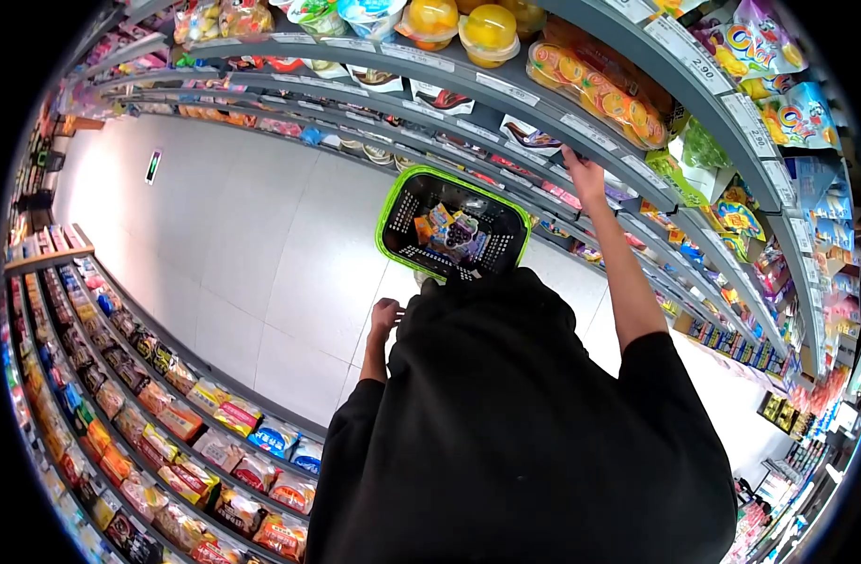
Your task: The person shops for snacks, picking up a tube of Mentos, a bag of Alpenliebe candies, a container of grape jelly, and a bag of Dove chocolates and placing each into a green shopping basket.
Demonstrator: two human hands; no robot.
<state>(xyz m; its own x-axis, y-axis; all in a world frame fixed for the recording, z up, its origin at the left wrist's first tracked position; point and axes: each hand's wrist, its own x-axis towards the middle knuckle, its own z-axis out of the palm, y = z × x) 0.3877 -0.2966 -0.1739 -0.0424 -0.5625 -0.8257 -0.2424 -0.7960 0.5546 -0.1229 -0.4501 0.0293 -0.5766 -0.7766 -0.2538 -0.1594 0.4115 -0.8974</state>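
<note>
My right hand (582, 176) reaches to the shelf at the upper right, its fingers at the edge of a brown and white package (531, 136); whether it grips the package is unclear. Low on the left of my body hangs my left hand (385, 317), fingers curled, with no object visible in it. In front of me is a black basket with a green rim (385, 224), holding a few colourful packets (452, 233). Above the right hand's shelf lies a long pack of orange jelly cups (595, 92).
Shelves of snack bags (238, 415) curve along the lower left. Price-tagged shelves (506, 89) run across the top and down the right, with round yellow containers (489, 33) on the upper one. A grey tiled floor (252, 235) lies between, with a small green sign (153, 165).
</note>
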